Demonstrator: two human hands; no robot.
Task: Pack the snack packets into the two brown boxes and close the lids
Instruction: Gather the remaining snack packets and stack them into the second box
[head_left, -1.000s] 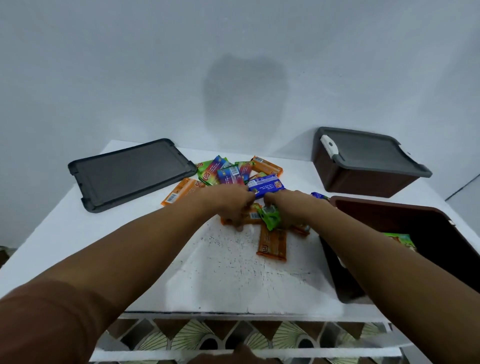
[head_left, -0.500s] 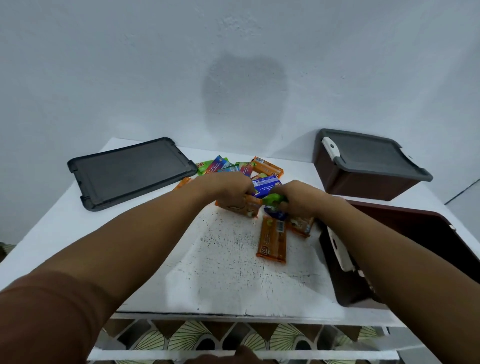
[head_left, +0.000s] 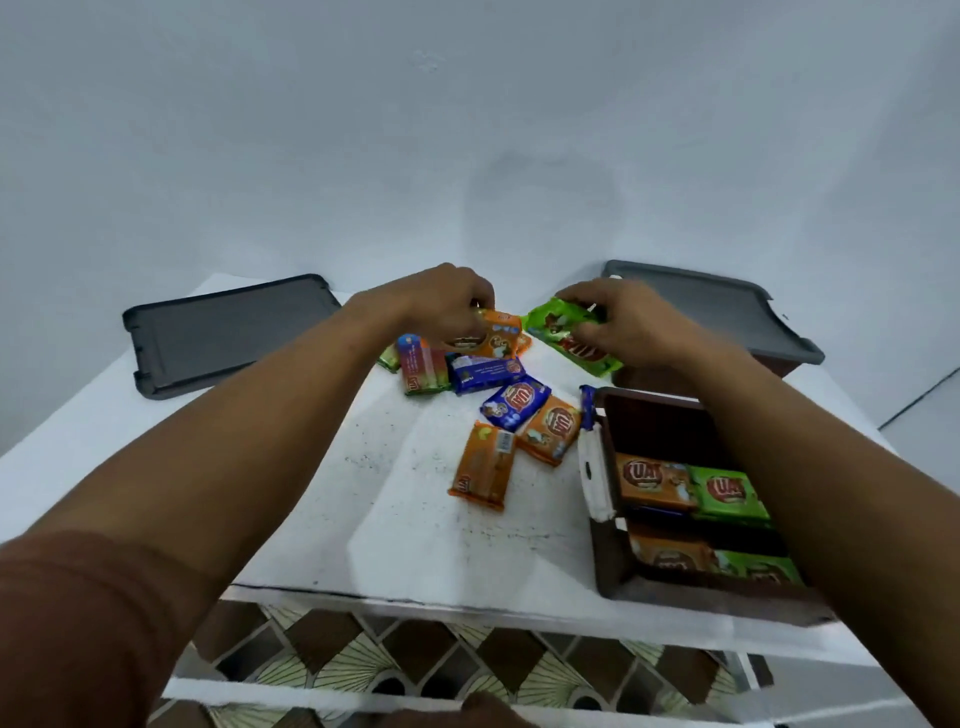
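Note:
My left hand (head_left: 447, 306) grips an orange snack packet (head_left: 491, 338), lifted above the pile. My right hand (head_left: 628, 327) holds a green snack packet (head_left: 563, 338) raised beside it. Loose packets lie on the white table: a blue one (head_left: 514, 402), orange ones (head_left: 553, 428) (head_left: 483, 470), and a multicoloured one (head_left: 421, 364). The open brown box (head_left: 605, 556) at the near right holds several orange and green packets; my right forearm covers part of it. A second brown box (head_left: 779, 364) with a grey lid (head_left: 717, 306) on it stands behind.
A loose grey lid (head_left: 223, 332) lies flat at the table's back left. The white table (head_left: 415, 545) ends at its front edge close to me, with patterned floor tiles below. A plain wall stands right behind the table.
Both hands have risen from the pile, the left with an orange packet, the right with the green one. The view has tilted, so the inside of the open box now shows.

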